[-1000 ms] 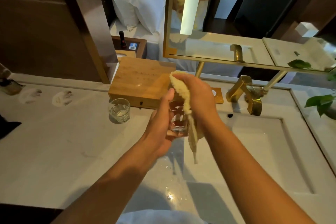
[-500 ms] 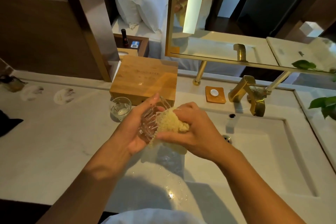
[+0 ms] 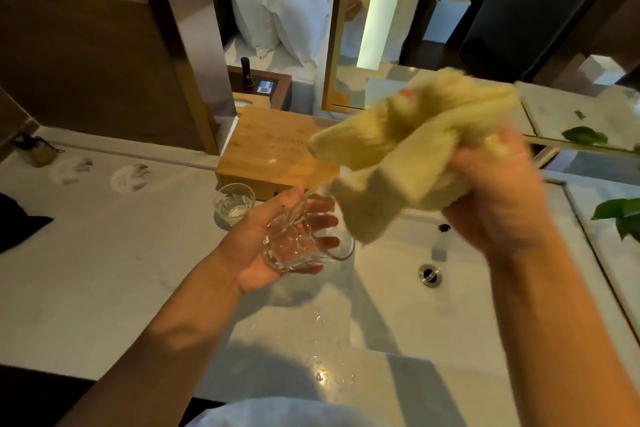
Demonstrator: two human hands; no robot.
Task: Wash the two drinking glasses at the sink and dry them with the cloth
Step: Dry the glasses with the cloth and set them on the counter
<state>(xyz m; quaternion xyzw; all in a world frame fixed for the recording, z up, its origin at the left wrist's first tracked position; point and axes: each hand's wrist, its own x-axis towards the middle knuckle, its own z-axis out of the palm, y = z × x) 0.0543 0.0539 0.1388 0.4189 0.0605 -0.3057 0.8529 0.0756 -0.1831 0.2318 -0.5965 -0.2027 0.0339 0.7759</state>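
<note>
My left hand (image 3: 268, 246) cradles a clear cut drinking glass (image 3: 304, 246) on its side, mouth toward the right, above the counter's edge by the sink. Raised to the upper right of that glass, my right hand (image 3: 491, 198) grips a bunched pale yellow cloth (image 3: 405, 152); the hand and cloth are blurred by motion. The cloth's lower corner hangs just above the glass rim. A second drinking glass (image 3: 234, 203) stands upright on the white counter behind my left hand, in front of the wooden box.
A wooden box (image 3: 273, 152) sits at the back of the counter. The white sink basin (image 3: 485, 305) with its drain (image 3: 429, 274) lies on the right. Water drops (image 3: 322, 367) wet the counter's front. Green plant leaves (image 3: 616, 215) reach in from the right. A mirror hangs behind.
My right hand pulled the cloth out of the glass and lifted it up and to the right. My left hand now holds the glass on its side with the palm up.
</note>
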